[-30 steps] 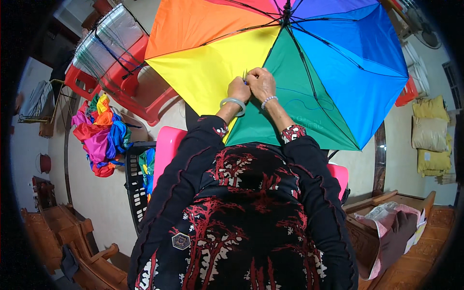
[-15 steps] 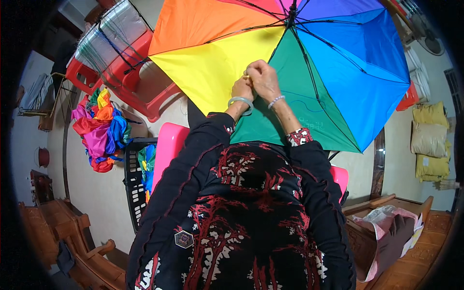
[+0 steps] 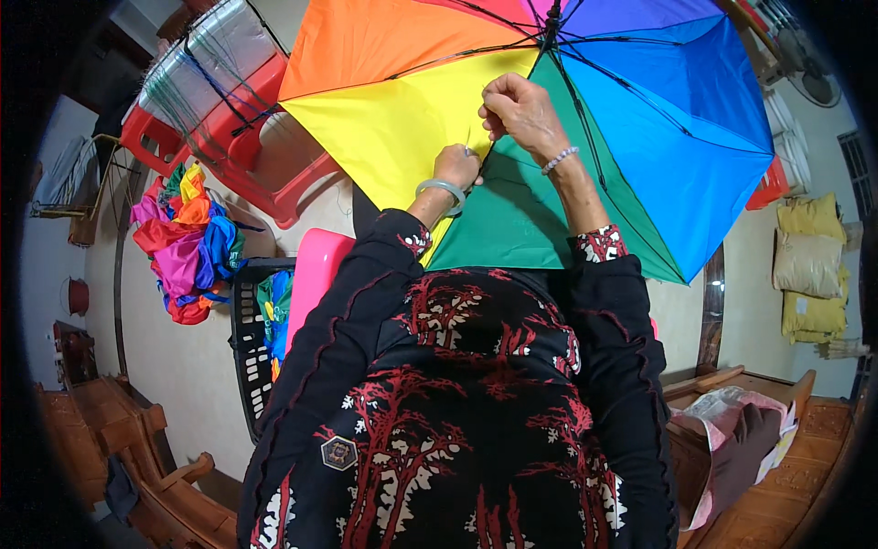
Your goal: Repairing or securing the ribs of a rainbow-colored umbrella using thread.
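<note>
An opened rainbow umbrella point(image 3: 640, 137) is spread in front of me with its black ribs and central shaft showing. My left hand point(image 3: 455, 166), with a pale bangle on the wrist, is closed on the umbrella by the seam between the yellow panel point(image 3: 393, 137) and the green panel point(image 3: 540, 201). Higher up and to the right, my right hand point(image 3: 523, 112) is raised over the same rib, its fingertips pinched together. Whatever lies in that pinch is too small to make out. A beaded bracelet circles the right wrist.
At left, bunched colourful umbrella cloth point(image 3: 187, 247) is heaped beside a black plastic basket point(image 3: 249, 348) holding more cloth. Beyond stand red stools point(image 3: 261, 137), one bearing a bundle of cords. Carved wooden furniture point(image 3: 155, 439) flanks me; yellow sacks point(image 3: 809, 270) sit far right.
My hands were together at the seam and have now parted. The right one has moved up and right, the left slightly down. The blue thread seen on the green panel no longer shows there.
</note>
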Demonstrator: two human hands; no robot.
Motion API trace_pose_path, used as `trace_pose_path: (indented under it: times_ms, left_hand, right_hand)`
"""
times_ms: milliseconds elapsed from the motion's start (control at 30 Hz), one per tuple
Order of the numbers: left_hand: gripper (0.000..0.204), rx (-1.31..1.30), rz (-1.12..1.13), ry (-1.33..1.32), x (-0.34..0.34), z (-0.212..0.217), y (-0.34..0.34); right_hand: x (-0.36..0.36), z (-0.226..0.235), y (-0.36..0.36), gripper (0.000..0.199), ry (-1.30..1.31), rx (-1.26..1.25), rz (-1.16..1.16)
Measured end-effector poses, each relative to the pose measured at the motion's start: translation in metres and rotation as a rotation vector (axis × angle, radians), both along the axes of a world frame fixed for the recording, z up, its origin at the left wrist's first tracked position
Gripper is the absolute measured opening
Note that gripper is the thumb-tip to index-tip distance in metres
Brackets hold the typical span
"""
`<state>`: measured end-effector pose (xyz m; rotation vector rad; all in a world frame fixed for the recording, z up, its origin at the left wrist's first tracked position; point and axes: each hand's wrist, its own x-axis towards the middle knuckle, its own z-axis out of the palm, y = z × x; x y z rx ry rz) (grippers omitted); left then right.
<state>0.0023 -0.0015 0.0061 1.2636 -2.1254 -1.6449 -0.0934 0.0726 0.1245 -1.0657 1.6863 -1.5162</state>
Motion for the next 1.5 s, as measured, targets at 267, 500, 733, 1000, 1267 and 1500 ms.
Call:
trace_pose_path:
  times_ms: [267,500,733,1000,1267,1500]
  left_hand:
    - [0.018,-0.511,0.346,0.653,-0.025,-0.15,-0.047]
    - [0.027,-0.038,-0.332,-0.011,0.007,0.007,-0.006]
    - [0.023,-0.429,-0.102,0.057,-0.004,-0.055,-0.016]
    - [0.019,-0.241,0.022,0.096,-0.006,-0.011,0.002]
    - [0.021,-0.075,0.16,0.032,0.001,0.008,0.011]
    - [0.021,-0.104,0.102,-0.025,-0.002,0.015,0.012]
  right_hand:
    - [0.069,-0.01,-0.016,0.01,0.303,-0.11,0.203]
    - [0.102,0.005,0.012,0.008,0.625,-0.146,0.22]
    - [0.101,0.046,0.015,0.009,0.194,-0.251,0.422]
    - [0.054,0.116,0.049,0.011,0.082,-0.442,0.165]
    - [-0.025,0.147,0.101,0.018,-0.01,-0.696,-0.039]
    - [-0.072,0.15,0.134,0.016,-0.105,-0.798,-0.272]
